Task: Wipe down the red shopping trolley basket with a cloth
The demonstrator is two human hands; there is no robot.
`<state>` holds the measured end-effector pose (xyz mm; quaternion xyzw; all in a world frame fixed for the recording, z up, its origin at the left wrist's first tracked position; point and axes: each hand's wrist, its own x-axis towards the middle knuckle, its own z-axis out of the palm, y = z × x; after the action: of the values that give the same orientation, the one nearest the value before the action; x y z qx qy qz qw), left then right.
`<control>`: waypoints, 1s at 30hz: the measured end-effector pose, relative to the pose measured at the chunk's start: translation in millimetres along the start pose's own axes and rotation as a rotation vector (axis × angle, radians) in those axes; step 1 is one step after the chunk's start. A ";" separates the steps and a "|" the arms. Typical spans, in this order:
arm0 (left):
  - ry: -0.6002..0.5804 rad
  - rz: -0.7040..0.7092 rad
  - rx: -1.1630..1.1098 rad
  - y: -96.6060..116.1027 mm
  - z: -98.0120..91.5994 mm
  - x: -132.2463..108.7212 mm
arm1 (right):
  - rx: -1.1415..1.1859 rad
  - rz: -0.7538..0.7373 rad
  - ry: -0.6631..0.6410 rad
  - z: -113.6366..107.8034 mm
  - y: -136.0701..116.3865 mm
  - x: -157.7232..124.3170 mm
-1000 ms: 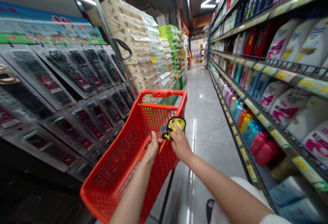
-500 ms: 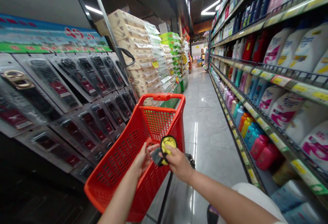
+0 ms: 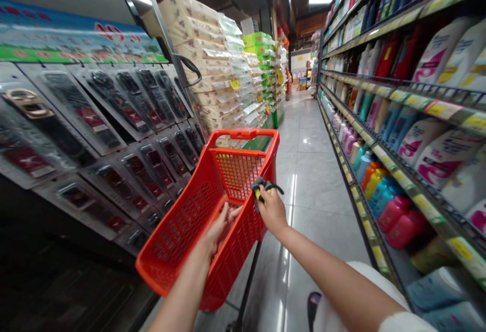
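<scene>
A small yellow and dark grey cloth-like item (image 3: 259,193) is gripped in my right hand (image 3: 273,211), above the right rim of the red shopping basket cart (image 3: 178,225). A dark strap or flap sticks out on its right side. My left hand (image 3: 222,225) is over the basket's right part, palm turned inward, fingers apart and holding nothing. The part of the basket that shows has no goods in it.
Packaged belts (image 3: 110,99) hang on a rack at the left. Stacked packs (image 3: 197,53) stand beyond the cart. Shelves of bottles (image 3: 397,210) line the right side. Grey tiled floor (image 3: 315,180) runs between.
My right hand has moved up and to the right with the item, away from my left hand. The item has turned, showing more dark grey and less yellow. The view has shifted slightly.
</scene>
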<state>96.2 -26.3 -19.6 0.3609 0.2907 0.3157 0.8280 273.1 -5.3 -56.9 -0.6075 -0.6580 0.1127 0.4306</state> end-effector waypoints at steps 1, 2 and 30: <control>0.019 0.007 -0.001 -0.2 -0.6 2.5 | -0.014 -0.052 -0.051 1.8 -3.2 -13.7; 0.048 0.013 0.002 -0.2 -1.1 4.7 | -0.019 -0.113 -0.104 3.1 -5.2 -26.0; 0.300 0.159 0.559 0.7 -7.3 12.8 | 0.245 0.250 0.031 47.6 41.3 -3.4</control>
<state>98.8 -13.6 -26.5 0.5453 0.4558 0.3368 0.6176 268.3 19.2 -114.9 -0.6292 -0.5518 0.2354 0.4942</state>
